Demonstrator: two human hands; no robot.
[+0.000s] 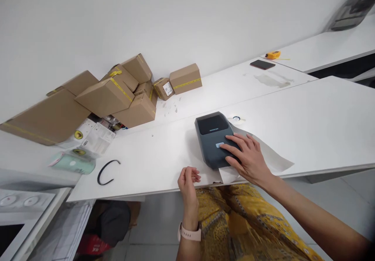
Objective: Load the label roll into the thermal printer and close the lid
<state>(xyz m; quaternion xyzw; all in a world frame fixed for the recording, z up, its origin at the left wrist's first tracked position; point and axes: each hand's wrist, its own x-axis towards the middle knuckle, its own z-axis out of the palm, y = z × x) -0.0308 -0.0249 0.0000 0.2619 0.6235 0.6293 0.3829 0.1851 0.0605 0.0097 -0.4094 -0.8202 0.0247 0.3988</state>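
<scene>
A dark blue-grey label printer (pixel 211 145) with a black window on top sits near the front edge of the table. My right hand (pixel 247 157) lies over its right side with fingers spread, the index fingertip touching the light button. White paper (pixel 230 175) shows at the printer's front, partly under my right hand. Another sheet of paper (pixel 274 153) lies to the right of the printer. My left hand (pixel 188 179), a pink watch strap on its wrist, rests at the table edge left of the printer. Its fingers are loosely bent and apart, with nothing visible in them.
Several cardboard boxes (pixel 102 97) are piled along the wall at the left. A black headband (pixel 101 173) and a mint-green pouch (pixel 76 163) lie on the left. Toward the back right are a dark phone (pixel 262 64) and a yellow tape measure (pixel 273 55).
</scene>
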